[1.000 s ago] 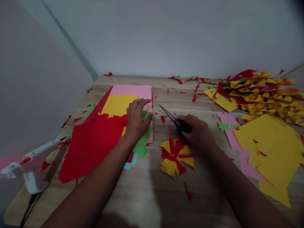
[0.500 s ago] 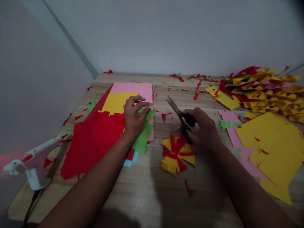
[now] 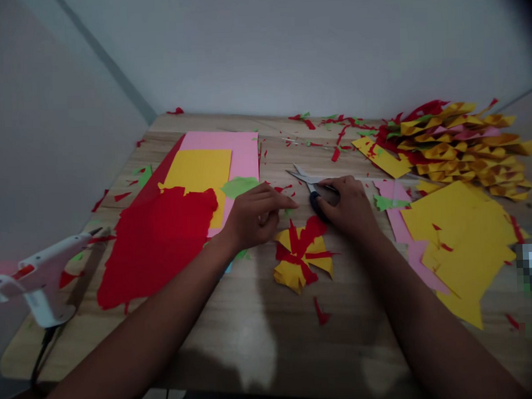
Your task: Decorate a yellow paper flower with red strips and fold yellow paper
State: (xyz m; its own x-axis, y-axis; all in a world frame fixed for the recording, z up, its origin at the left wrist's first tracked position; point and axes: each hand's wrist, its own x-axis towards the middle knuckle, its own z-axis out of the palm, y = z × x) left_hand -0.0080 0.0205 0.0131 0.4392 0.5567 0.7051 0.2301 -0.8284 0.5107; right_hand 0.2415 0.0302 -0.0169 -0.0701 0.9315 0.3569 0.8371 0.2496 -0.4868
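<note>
My right hand (image 3: 351,205) grips a pair of scissors (image 3: 311,183) by the dark handles, low over the table. The blades are parted and point left. Just left of it, my left hand (image 3: 258,214) has its index finger stretched toward the scissors and its other fingers curled. A small green scrap (image 3: 288,212) shows under that fingertip; I cannot tell whether they touch. Green paper (image 3: 239,187) lies behind the left hand, partly hidden by it. Below both hands rests a yellow and red paper flower (image 3: 300,256).
A red sheet (image 3: 163,244), a yellow sheet (image 3: 199,167) and a pink sheet (image 3: 244,145) overlap at left. A white glue gun (image 3: 46,283) stands by the left edge. Yellow paper (image 3: 468,239) and a heap of folded yellow pieces (image 3: 460,152) occupy the right. Red scraps (image 3: 321,314) are scattered around.
My left hand has moved right from the green paper, toward the scissors. My right hand has lowered the scissors, whose blades have turned left and spread. The view has shifted slightly.
</note>
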